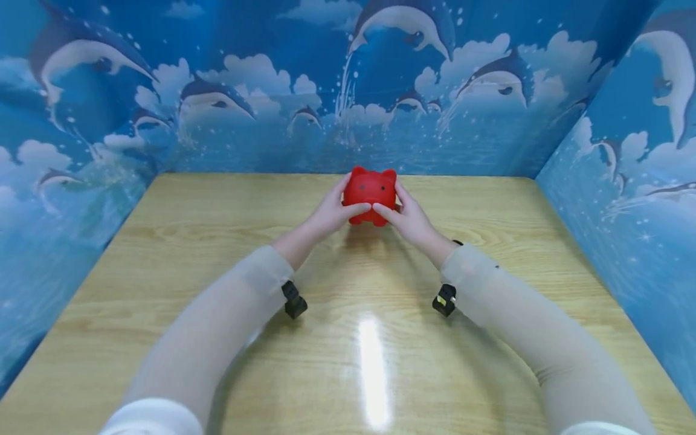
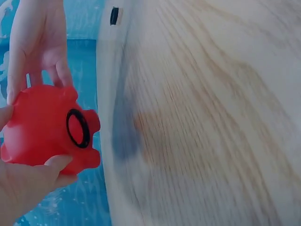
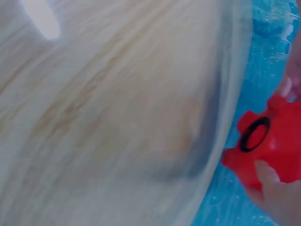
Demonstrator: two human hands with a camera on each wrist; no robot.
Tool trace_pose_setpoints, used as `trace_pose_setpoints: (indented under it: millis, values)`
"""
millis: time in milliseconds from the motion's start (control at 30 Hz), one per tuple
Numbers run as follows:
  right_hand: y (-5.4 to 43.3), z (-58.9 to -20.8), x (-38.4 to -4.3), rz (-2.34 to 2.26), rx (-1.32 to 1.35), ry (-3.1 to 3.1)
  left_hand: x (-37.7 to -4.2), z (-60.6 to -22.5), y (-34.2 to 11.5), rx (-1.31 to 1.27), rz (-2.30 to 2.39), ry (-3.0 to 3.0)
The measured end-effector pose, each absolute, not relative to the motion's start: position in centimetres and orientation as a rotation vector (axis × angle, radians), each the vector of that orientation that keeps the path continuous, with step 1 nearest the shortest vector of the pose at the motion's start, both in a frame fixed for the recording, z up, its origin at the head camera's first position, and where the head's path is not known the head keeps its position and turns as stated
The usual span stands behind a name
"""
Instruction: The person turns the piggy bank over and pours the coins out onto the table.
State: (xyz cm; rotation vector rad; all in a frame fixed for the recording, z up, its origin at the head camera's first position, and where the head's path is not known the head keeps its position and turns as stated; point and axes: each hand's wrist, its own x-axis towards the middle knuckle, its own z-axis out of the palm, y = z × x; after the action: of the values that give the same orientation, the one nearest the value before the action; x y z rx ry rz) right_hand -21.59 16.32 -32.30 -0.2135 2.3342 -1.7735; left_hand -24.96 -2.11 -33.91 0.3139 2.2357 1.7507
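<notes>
Both hands hold a red piggy bank (image 1: 371, 192) between them near the far edge of the table. Its round ears, dark eyes and short feet show in the head view. My left hand (image 1: 330, 210) grips its left side, the thumb across the front. My right hand (image 1: 411, 221) grips the other side, and the two thumb tips nearly meet below the snout. In the left wrist view the piggy bank (image 2: 42, 127) is raised off the table, its underside showing a black ring (image 2: 78, 128). The right wrist view shows the same underside, with the thumb (image 3: 267, 174) beside the ring.
The wooden table (image 1: 217, 235) ends at a blue dolphin-print backdrop (image 1: 261, 145) close behind the piggy bank. More printed sheeting stands along the left and right sides. A small black device (image 1: 294, 300) hangs at the left wrist and another (image 1: 444, 299) at the right.
</notes>
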Motion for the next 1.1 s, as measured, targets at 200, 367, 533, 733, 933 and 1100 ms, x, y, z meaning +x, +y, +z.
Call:
trace_pose_setpoints:
  millis: [200, 367, 533, 733, 933, 1100]
  values:
    - [16.5, -32.9, -22.9, -1.714, -0.177, 2.424, -25.2, -33.3, -2.3, 0.31, 1.801, 2.185]
    - [16.6, -32.3, -22.3, -1.83, -0.273, 2.438, -24.7, -33.4, -2.2, 0.44, 1.905, 2.262]
    - [16.5, -32.0, -22.2, -1.775, -0.151, 2.318, -25.0, -34.1, -2.3, 0.301, 1.777, 2.284]
    - [16.3, -32.7, -23.0, -1.763, -0.137, 2.279, -25.5, -33.7, -2.2, 0.201, 1.778, 2.161]
    - [16.1, -32.1, -23.7, -1.735, -0.124, 2.192, -25.9, -32.4, -2.2, 0.077, 1.802, 1.951]
    - [15.9, -31.7, -23.8, -1.734, -0.099, 2.187, -25.8, -32.0, -2.2, 0.044, 1.784, 1.96]
